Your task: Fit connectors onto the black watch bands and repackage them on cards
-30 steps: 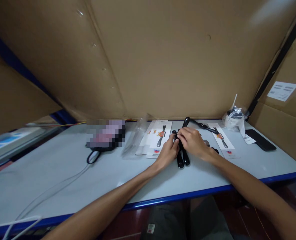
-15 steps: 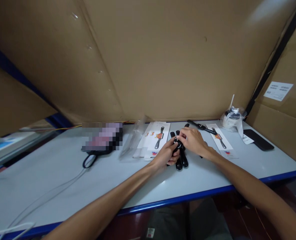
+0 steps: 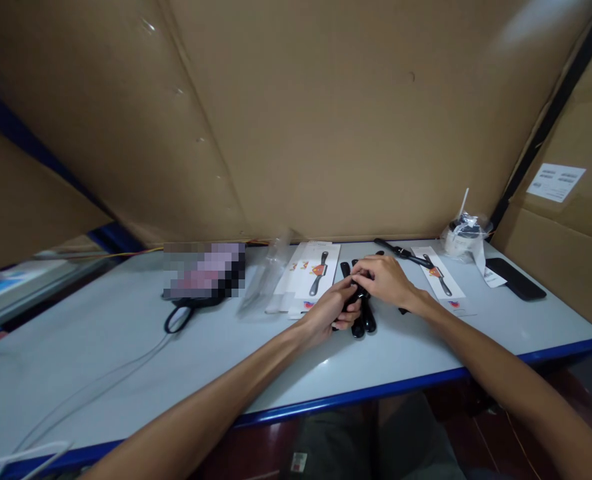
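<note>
My left hand [image 3: 332, 308] is closed around a black spokeshave [image 3: 356, 295], over the middle of the table. The fingers of my right hand [image 3: 385, 279] are pinched together at the middle of the same tool, touching my left thumb area. Most of the held tool is hidden by my fingers, and any small part in the pinch cannot be made out. Several more glossy black spokeshaves [image 3: 370, 323] lie beneath and around my hands, their handles showing in front and behind.
Printed cards [image 3: 321, 272] with a spokeshave picture lie left of my hands beside clear plastic bags [image 3: 266, 280]. Another card [image 3: 439, 275] and a long black item [image 3: 404, 253] lie right. Farther out are a bagged cup [image 3: 465, 237], a black phone-like slab [image 3: 515, 279] and a corded dark case [image 3: 216, 293].
My right fingers have shifted slightly and now cover more of the tool's middle. My left hand keeps its hold, with its thumb moved a little. Things on the table stay in place.
</note>
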A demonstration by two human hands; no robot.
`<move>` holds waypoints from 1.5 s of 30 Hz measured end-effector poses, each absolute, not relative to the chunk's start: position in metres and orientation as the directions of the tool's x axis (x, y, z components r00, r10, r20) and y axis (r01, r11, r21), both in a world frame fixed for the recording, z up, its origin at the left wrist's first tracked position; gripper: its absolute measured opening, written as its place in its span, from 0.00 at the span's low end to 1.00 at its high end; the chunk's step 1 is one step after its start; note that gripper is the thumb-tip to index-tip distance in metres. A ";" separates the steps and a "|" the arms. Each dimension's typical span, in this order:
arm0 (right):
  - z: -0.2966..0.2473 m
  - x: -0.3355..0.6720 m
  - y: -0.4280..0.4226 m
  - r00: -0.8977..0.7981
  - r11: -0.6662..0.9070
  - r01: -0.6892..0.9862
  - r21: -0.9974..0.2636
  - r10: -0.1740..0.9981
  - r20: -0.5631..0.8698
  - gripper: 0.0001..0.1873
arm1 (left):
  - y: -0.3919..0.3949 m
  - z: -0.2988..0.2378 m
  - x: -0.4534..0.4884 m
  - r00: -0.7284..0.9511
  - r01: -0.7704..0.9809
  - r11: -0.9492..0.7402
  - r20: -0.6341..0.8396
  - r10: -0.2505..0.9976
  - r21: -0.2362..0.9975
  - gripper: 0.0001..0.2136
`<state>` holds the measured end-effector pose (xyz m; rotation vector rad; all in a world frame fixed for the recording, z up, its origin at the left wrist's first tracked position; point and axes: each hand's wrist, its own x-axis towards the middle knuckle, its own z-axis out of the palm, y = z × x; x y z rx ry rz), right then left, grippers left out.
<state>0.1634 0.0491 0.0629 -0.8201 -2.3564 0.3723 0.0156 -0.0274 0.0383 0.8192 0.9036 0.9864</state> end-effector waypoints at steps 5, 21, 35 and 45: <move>0.063 0.162 0.051 -0.583 0.641 0.456 -0.617 0.739 0.338 0.07 | -0.027 0.034 0.015 0.293 -0.326 0.335 -0.243 0.925 0.884 0.16; 0.068 0.171 0.050 -0.696 0.818 0.547 -0.180 0.563 0.446 0.11 | -0.026 0.036 0.012 0.280 -0.350 0.329 -0.237 0.930 0.877 0.14; 0.073 0.178 0.058 -0.727 0.840 0.449 -0.305 0.542 0.421 0.08 | -0.027 0.038 0.013 0.289 -0.326 0.345 -0.254 0.923 0.880 0.16; 0.075 0.174 0.053 -0.746 0.842 0.422 -0.336 0.533 0.399 0.16 | -0.029 0.043 0.013 0.213 -0.279 0.327 -0.274 0.938 0.903 0.21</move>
